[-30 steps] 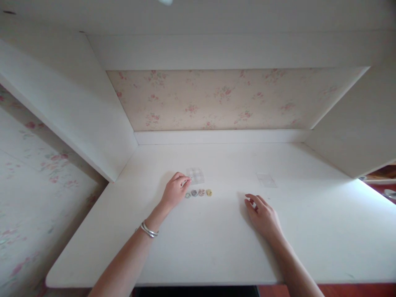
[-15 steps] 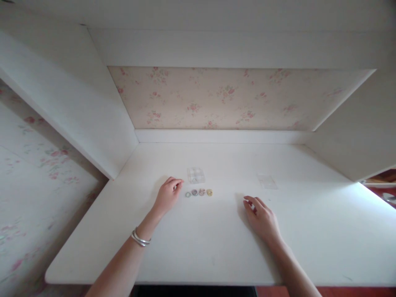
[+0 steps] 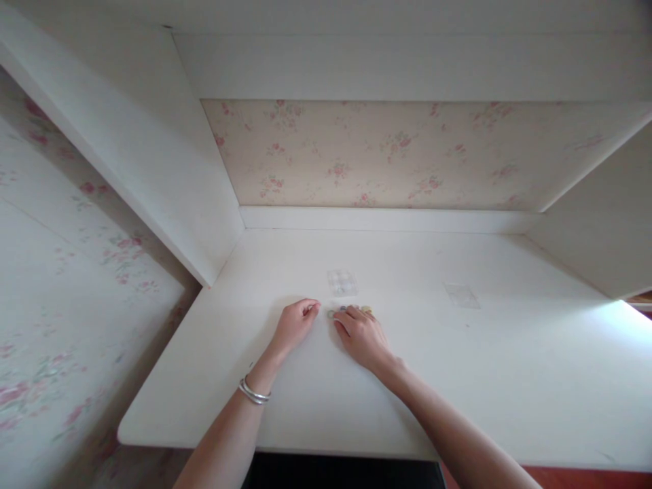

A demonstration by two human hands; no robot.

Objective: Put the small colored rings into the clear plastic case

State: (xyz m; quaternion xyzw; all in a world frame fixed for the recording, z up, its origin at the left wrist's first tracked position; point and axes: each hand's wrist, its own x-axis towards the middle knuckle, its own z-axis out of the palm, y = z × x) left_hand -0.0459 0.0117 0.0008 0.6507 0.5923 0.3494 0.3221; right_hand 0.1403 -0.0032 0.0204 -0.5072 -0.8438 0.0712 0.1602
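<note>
My left hand [image 3: 299, 322] rests on the table with its thumb and fingertips pressed together; whether anything small is in them I cannot make out. Just right of it lies a row of small round rings or coils. My right hand [image 3: 363, 336] reaches over this row, thumb and forefinger apart. Its forefinger tip is at a pale green ring [image 3: 331, 314]. A yellow ring [image 3: 367, 309] shows past its knuckles, and the rings between are mostly covered. Behind the row is a clear compartment box [image 3: 342, 282] with a small ring-like thing in a front compartment.
A flat clear plastic piece [image 3: 462, 295], perhaps a lid, lies farther right on the white table [image 3: 489, 387]. White panels [image 3: 153, 149] enclose the left, right and top. A low ledge [image 3: 387, 219] runs along the back, below floral wallpaper.
My right hand has moved left from the bare tabletop to the row of rings. My left hand stays beside the row, still pinched. The view has turned slightly left.
</note>
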